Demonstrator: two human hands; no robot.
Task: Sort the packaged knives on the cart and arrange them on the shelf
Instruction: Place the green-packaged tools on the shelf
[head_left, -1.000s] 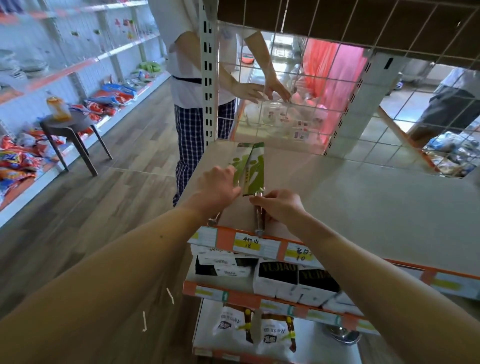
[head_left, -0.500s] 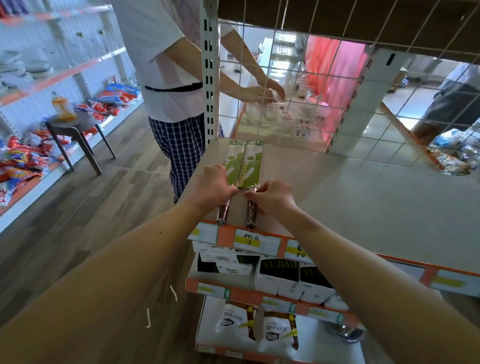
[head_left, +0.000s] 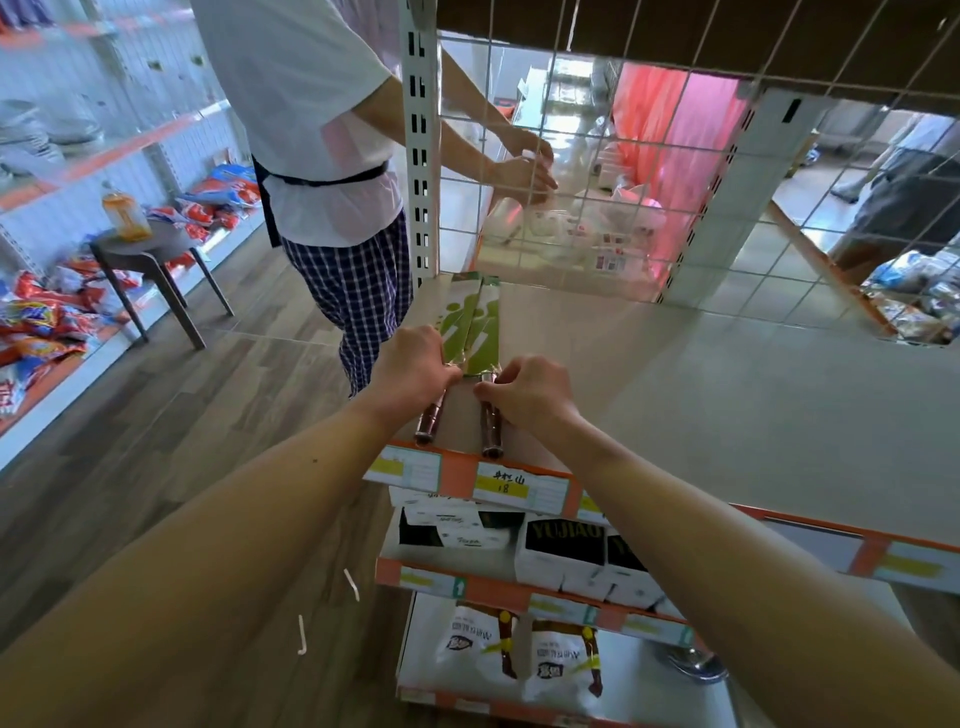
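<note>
Standing in a shop aisle with wood-look flooring, facing a pale grey shelf board (head_left: 675, 389) with an orange price rail (head_left: 457, 474) along its front lip. Got two packaged knives lying side by side and touching at the board's left end: green-and-white cardboard sleeve over each blade, dark brown handle poking out toward the rail. Left hand (head_left: 415, 364) curled round the left knife (head_left: 460, 317) where sleeve meets handle; right hand (head_left: 530, 389) pinching the right knife (head_left: 488, 332) at the same spot. Looks like squaring up the pair, so at least two shelved. Can't see the cart at all, so no telling how many remain. Readable bits: handwritten "18" on a yellow-and-white tag (head_left: 511, 486) under the right handle, with scrawled characters above it that can't be made out, and "YUJIAO" on black-and-white boxes (head_left: 563, 543) one shelf down. Sleeve print too small to read.
</note>
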